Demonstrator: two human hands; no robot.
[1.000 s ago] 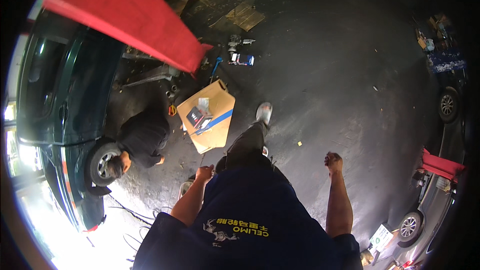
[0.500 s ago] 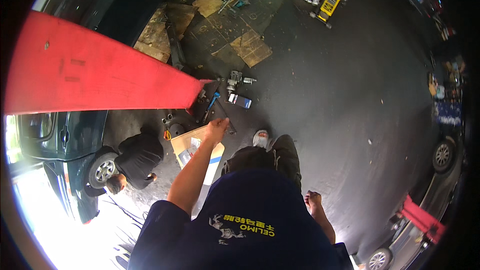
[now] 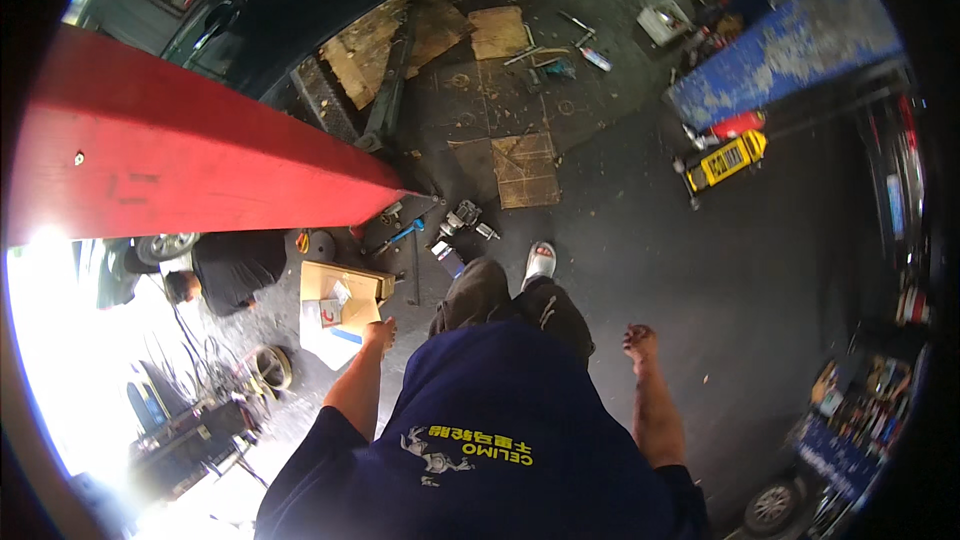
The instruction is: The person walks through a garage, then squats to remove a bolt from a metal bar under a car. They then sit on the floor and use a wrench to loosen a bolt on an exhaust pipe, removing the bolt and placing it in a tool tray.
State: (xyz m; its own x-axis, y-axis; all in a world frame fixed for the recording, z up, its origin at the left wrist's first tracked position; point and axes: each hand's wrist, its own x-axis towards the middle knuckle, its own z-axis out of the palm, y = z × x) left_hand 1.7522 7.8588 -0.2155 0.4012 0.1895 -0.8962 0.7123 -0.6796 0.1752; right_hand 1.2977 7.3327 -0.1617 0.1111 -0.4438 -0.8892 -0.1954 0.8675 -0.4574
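My left hand hangs at my side over the right edge of a cardboard box; I cannot tell if they touch. Its fingers are curled, their inside hidden. My right hand hangs over dark floor, loosely closed, with nothing visible in it. A smaller carton sits on the cardboard. Ahead of my feet lie a metal air tool, a dark-and-white box and a blue-handled tool.
A red lift column crosses the left. A co-worker bends low by a car wheel. Ahead are cardboard sheets, a blue lift column and a yellow floor jack. A tool cart stands at right, hoses lie left.
The view has swung and advanced: the jack and blue column appear lower and larger, the co-worker is partly behind the red column. My left hand swung forward, then back to my side.
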